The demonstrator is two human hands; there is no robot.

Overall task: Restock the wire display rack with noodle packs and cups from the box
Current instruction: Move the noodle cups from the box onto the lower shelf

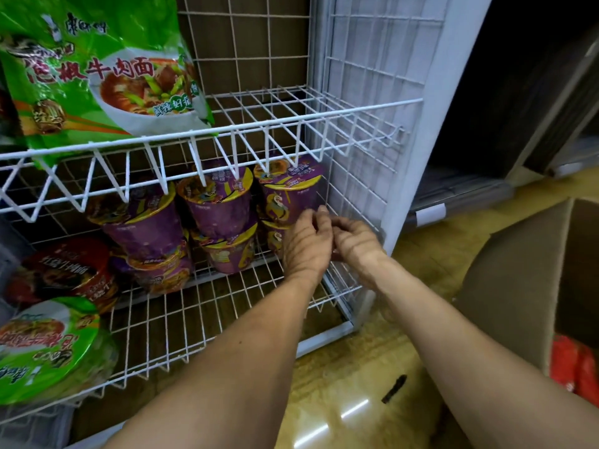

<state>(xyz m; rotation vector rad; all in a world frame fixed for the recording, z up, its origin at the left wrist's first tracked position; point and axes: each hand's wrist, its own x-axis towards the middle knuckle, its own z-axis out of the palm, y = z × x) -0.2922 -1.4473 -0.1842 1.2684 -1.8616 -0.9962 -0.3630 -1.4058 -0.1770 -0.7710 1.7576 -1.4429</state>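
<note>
Both arms are bare for their whole visible length, the left forearm (227, 367) and the right forearm (470, 345) alike. The left hand (306, 244) and right hand (355, 244) are bare too. Thin curved bands of shadow stripe the backs of both hands and the wrists. A small dark speck sits about midway along the left forearm.

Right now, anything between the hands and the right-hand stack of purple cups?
Nothing visible. The left hand and right hand are at the right-hand purple cup stack on the lower shelf. The upper shelf's wire lip hangs above the cups, not in between.
</note>
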